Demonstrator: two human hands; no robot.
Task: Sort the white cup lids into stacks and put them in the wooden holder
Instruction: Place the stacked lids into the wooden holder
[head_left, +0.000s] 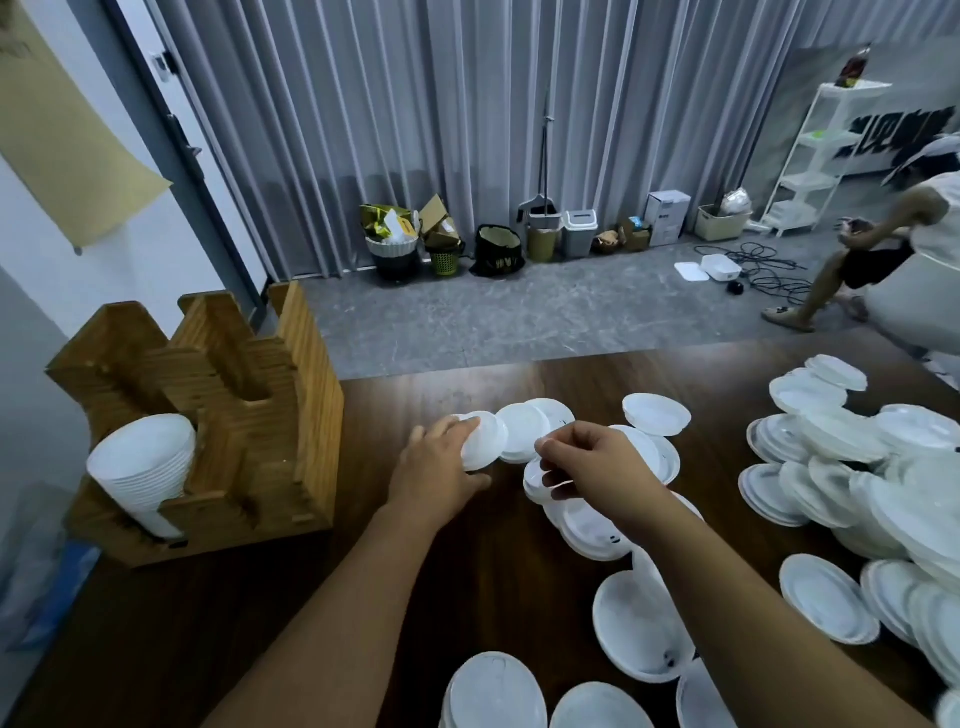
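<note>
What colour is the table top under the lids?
Dark brown wood grain, table top, seen in the head view.

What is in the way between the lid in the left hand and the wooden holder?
Nothing visible. The left hand holds a white lid, and only bare brown table lies between it and the wooden holder. One slot already has a stack of lids, but the slots beside it look open.

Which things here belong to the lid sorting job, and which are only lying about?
Belong to the job:
round white plastic cup lids
slotted wooden holder
left hand
right hand

Lying about:
grey lidded bin
white shelf rack
black floor cables
</note>
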